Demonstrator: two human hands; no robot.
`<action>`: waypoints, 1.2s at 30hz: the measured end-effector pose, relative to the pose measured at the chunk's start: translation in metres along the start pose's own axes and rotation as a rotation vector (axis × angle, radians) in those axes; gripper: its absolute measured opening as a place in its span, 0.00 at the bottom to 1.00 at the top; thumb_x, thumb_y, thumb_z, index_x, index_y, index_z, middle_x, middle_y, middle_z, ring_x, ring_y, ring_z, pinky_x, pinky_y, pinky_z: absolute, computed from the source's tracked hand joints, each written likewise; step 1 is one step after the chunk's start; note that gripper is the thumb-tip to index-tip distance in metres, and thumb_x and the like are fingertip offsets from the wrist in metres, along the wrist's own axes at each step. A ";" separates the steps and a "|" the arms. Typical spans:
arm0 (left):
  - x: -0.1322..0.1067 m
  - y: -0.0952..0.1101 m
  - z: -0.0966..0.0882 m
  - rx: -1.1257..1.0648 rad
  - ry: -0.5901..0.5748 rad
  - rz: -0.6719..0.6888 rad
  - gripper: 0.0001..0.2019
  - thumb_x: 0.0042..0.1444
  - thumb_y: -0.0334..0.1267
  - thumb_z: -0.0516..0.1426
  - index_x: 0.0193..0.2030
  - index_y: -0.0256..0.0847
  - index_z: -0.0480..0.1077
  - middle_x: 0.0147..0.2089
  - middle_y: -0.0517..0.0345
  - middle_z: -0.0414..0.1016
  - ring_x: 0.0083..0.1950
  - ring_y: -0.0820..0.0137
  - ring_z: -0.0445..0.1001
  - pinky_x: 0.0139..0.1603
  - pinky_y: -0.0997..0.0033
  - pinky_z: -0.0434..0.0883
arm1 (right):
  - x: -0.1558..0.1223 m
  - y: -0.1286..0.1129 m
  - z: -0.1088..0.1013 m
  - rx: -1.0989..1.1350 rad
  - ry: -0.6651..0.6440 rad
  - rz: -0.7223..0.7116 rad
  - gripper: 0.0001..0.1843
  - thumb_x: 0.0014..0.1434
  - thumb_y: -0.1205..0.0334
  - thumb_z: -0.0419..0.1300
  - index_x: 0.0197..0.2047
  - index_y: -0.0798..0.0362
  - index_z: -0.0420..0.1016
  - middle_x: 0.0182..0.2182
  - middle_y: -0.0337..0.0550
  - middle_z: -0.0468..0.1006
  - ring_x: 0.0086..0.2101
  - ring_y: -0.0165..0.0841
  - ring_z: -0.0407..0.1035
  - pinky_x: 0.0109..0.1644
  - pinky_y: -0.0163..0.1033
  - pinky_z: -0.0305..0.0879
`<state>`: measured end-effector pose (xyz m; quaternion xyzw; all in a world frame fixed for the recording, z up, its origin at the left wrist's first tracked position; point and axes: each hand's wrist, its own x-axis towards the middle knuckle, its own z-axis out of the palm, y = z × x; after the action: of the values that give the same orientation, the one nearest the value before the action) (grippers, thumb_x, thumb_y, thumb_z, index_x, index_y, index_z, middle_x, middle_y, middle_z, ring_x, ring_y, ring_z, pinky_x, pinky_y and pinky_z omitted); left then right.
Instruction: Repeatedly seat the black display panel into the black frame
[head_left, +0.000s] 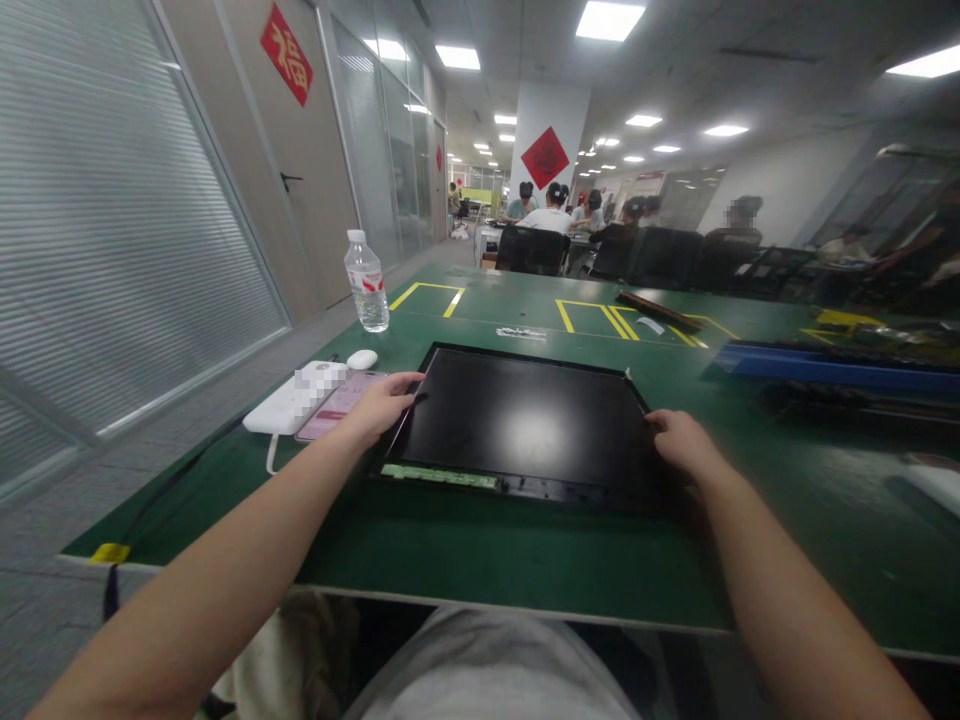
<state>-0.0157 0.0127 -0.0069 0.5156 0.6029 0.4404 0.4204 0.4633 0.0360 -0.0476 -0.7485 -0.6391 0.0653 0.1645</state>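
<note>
A flat black LCD panel (525, 410) lies on the green tabletop in front of me, its glossy face up. Along its near edge runs a narrow green circuit board strip (439, 476). My left hand (384, 403) grips the panel's left edge, thumb and fingers closed at the frame. At the right edge, my right hand (684, 445) pinches the frame, with its lower fingers partly hidden. Just left of my left hand are a phone (337, 408) with a lit pinkish screen and a white power bank (289, 400) with a white cable.
A water bottle (366, 285) and a small white case (362, 360) stand on the left of the green table (480, 550). Yellow tape marks the far side, near a dark strip (656, 308). Blue trays (825, 365) lie at right. People sit at desks beyond.
</note>
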 end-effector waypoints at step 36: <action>-0.007 0.015 0.003 -0.453 0.113 -0.192 0.23 0.51 0.19 0.60 0.54 0.37 0.75 0.42 0.49 0.83 0.26 0.70 0.79 0.25 0.74 0.77 | -0.005 -0.010 -0.006 -0.074 -0.063 0.043 0.28 0.50 0.74 0.55 0.55 0.57 0.77 0.51 0.56 0.75 0.49 0.45 0.73 0.50 0.41 0.68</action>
<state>-0.0084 0.0071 0.0075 0.3234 0.5575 0.5503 0.5308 0.4546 0.0320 -0.0395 -0.7651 -0.6297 0.0686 0.1152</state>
